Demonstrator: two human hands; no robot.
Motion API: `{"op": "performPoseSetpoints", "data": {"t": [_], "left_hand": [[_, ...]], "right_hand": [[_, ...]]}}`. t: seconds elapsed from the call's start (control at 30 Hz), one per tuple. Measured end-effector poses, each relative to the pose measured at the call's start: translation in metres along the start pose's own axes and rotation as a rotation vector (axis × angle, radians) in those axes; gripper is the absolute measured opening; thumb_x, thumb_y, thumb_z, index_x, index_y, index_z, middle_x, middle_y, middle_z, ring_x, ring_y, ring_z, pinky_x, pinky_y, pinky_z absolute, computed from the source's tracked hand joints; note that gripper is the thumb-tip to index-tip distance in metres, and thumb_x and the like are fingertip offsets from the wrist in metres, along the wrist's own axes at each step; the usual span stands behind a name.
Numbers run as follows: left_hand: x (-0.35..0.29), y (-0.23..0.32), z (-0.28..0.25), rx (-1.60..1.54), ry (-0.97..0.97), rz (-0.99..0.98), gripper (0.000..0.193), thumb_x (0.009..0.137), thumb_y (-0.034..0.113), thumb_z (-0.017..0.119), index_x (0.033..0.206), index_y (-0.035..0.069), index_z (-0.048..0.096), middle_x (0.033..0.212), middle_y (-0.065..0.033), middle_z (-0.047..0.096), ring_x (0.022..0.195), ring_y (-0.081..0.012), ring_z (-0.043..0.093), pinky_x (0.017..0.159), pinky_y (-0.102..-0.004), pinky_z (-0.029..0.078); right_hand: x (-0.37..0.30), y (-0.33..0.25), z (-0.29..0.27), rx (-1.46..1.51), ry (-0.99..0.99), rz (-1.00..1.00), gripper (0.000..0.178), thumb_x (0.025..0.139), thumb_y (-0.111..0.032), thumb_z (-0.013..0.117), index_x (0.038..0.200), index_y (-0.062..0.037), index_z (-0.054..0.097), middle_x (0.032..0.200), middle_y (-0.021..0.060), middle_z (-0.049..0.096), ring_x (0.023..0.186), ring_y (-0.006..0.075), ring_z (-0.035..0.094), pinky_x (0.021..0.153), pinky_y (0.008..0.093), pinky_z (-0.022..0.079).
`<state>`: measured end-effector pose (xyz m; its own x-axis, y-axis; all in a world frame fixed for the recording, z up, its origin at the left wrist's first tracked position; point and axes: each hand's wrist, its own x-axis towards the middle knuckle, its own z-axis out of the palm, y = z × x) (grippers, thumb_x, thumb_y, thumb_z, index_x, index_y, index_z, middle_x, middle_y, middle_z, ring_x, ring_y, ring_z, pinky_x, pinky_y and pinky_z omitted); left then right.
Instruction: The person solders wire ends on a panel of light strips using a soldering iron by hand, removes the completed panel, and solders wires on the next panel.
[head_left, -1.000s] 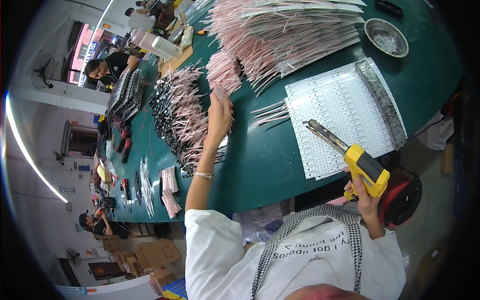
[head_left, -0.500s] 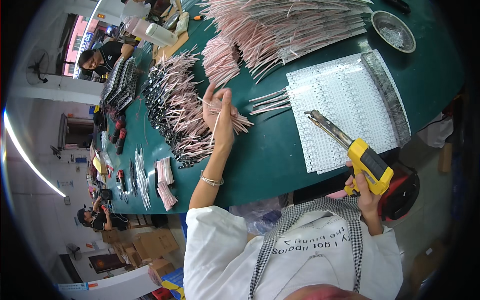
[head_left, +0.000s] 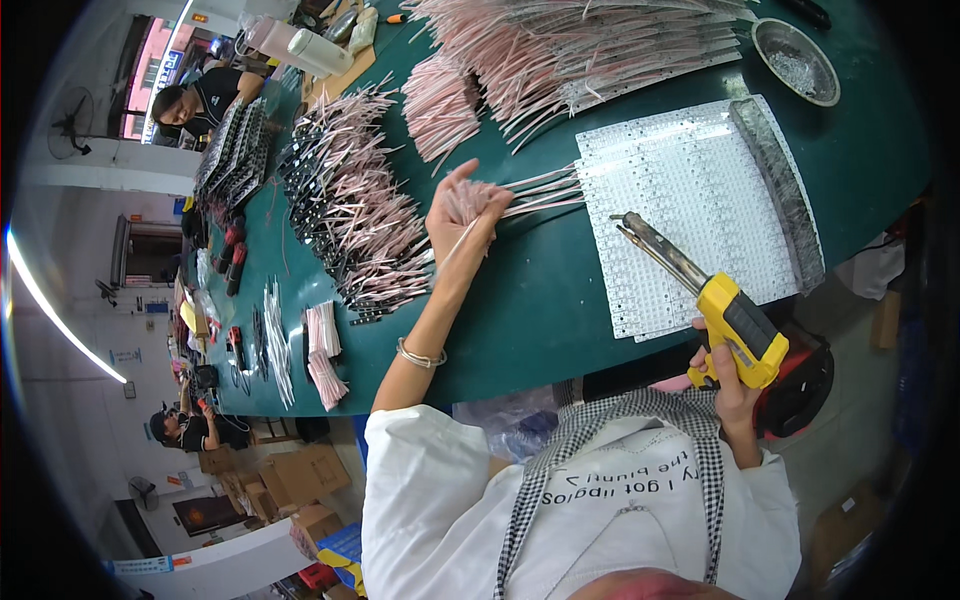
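My left hand (head_left: pixel 462 232) is closed around a bunch of thin pink-white wires (head_left: pixel 470 200), one of which trails down along the wrist. It is beside the free ends of several wires (head_left: pixel 548 190) that stick out from the left edge of a white perforated circuit board sheet (head_left: pixel 670 170). My right hand (head_left: pixel 735 392) grips a yellow-and-black soldering gun (head_left: pixel 738 325) by its handle. The gun's metal tip hangs over the lower left part of the board, and whether it touches cannot be told. A grey strip (head_left: pixel 775 190) lies across the board's right side.
On the green table (head_left: pixel 400 350) a heap of wired black strips (head_left: pixel 350 200) lies left of my hand. Wired boards (head_left: pixel 640 55) are stacked at the back, beside a pink wire bundle (head_left: pixel 440 105). A metal bowl (head_left: pixel 797 62) stands far right. Two people sit at left.
My left hand has moved right with its wires, up to the wire ends at the board's edge. The right hand and soldering gun have barely moved.
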<state>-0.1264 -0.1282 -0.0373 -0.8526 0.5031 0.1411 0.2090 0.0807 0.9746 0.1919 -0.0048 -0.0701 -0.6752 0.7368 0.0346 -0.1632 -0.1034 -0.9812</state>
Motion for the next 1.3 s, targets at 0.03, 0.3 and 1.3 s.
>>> {"op": "performPoseSetpoints", "data": {"t": [0.03,0.3,1.3], "left_hand": [[0.0,-0.001,-0.002,0.068,-0.07,-0.083,0.05,0.081,0.008,0.078,0.124,0.001,0.053,0.081,-0.0026,0.067,0.055,-0.0003,0.05,0.044,-0.0154,0.035],[0.026,0.034,-0.023,0.635,-0.395,0.028,0.062,0.071,0.018,0.088,0.122,0.001,0.055,0.082,0.0014,0.06,0.069,-0.0054,0.053,0.067,-0.0204,0.047],[0.065,0.014,0.005,0.901,-0.247,0.116,0.03,0.087,0.028,0.071,0.09,-0.002,0.069,0.071,-0.0078,0.066,0.066,-0.0147,0.059,0.065,-0.031,0.048]], "right_hand": [[0.0,0.0,0.0,-0.002,-0.006,0.007,0.03,0.088,-0.004,0.06,0.116,0.0051,0.058,0.104,0.0184,0.068,0.063,0.0136,0.063,0.055,0.0248,0.051],[-0.001,-0.002,-0.003,-0.065,-0.055,0.004,0.035,0.095,-0.016,0.05,0.124,0.0031,0.055,0.108,0.015,0.067,0.065,0.0113,0.06,0.058,0.0244,0.047],[-0.001,-0.006,-0.004,-0.065,-0.086,-0.014,0.035,0.095,-0.014,0.049,0.126,0.0023,0.054,0.109,0.0157,0.066,0.066,0.0121,0.06,0.059,0.0245,0.048]]}}
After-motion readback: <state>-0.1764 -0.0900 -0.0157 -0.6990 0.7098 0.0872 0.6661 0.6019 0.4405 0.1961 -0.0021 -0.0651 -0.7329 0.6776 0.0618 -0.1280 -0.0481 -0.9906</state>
